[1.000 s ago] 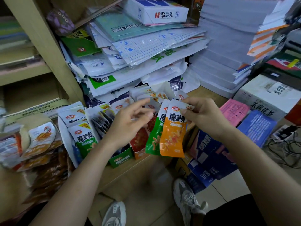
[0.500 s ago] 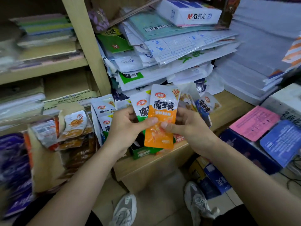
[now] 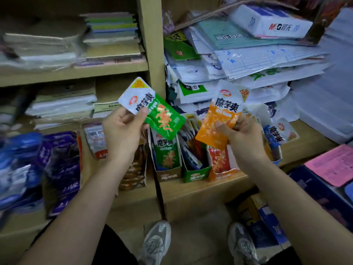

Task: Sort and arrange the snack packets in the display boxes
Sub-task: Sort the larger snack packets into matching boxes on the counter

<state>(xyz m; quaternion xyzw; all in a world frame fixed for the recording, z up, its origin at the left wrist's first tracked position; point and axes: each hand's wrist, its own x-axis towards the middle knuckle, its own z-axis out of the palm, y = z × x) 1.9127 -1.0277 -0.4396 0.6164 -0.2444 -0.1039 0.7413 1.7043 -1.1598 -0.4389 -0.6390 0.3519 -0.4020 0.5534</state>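
- Packets are up in both hands: the left hand (image 3: 122, 129) pinches the green packet (image 3: 162, 115) by its white top end, thumb across the front and fingers curled behind. The right hand (image 3: 240, 134) grips the orange packet (image 3: 219, 119) round its lower half, thumb pressed on the front.
- Both packets hang in the air above the row of display boxes on the shelf ledge (image 3: 200, 190), touching none of them.
- The green packet's long axis slants from upper left down to lower right. Its free end points at the tan-fronted box (image 3: 168, 175), where a green packet already stands at the front.
- That box sits below the left hand and a little to its right, so the left hand looks the nearer one for it.
- The orange packet stands nearly upright, white end up. The orange-fronted box (image 3: 223, 174) lies straight below the right hand.
- Each packet probably needs turning bottom-first before it slides in.
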